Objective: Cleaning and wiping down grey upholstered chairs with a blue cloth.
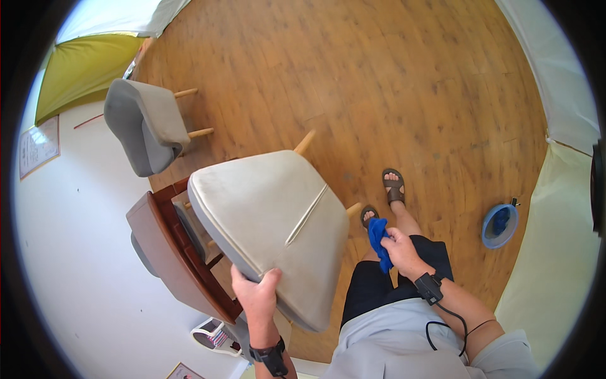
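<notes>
Before me stands a beige upholstered chair (265, 203) with light wooden legs, its outer back facing up toward the camera. A narrow slit or seam (307, 214) runs across that panel. My left hand (258, 293) grips the near edge of the chair, the thumb lying on the light panel and the fingers hidden behind. In my right hand (402, 253) is a bunched blue cloth (379, 244), held beside the chair in front of my legs and apart from the upholstery.
A reddish-brown wooden table (161, 256) stands left of the chair along the white wall. Behind it is a second grey chair (158, 123). On the wooden floor (378, 85) at right sits a blue basin (487, 237) with dark blue material inside. Pale curtains (530, 246) hang beyond it.
</notes>
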The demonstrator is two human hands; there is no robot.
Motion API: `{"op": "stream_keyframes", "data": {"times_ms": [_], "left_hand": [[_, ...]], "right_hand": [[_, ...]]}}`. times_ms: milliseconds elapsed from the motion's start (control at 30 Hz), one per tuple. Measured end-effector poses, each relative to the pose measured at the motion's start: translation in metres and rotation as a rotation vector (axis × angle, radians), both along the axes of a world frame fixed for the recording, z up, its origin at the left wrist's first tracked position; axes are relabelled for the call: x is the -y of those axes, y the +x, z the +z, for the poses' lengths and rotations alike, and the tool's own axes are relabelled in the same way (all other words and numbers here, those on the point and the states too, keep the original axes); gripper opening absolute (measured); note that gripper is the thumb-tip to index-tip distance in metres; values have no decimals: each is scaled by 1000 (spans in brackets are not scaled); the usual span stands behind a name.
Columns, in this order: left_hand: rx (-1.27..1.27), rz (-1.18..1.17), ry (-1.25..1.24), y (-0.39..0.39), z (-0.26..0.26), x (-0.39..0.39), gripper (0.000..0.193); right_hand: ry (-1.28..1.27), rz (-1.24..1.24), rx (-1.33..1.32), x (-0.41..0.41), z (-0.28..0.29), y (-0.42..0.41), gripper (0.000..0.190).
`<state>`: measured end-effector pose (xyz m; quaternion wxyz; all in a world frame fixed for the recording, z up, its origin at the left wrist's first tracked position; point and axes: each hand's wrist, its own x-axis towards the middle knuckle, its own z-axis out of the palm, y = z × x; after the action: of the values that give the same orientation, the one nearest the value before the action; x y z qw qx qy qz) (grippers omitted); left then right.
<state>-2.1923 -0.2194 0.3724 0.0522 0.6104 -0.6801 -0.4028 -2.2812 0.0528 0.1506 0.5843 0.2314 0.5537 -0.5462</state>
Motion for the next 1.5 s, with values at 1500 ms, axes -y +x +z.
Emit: {"op": "stream_keyframes", "data": {"times_ms": [1500], "left_hand": [[-438, -58, -33, 174, 14, 168, 57]], "right_hand": [[-476, 9, -1361, 328, 157, 177, 37]]}}
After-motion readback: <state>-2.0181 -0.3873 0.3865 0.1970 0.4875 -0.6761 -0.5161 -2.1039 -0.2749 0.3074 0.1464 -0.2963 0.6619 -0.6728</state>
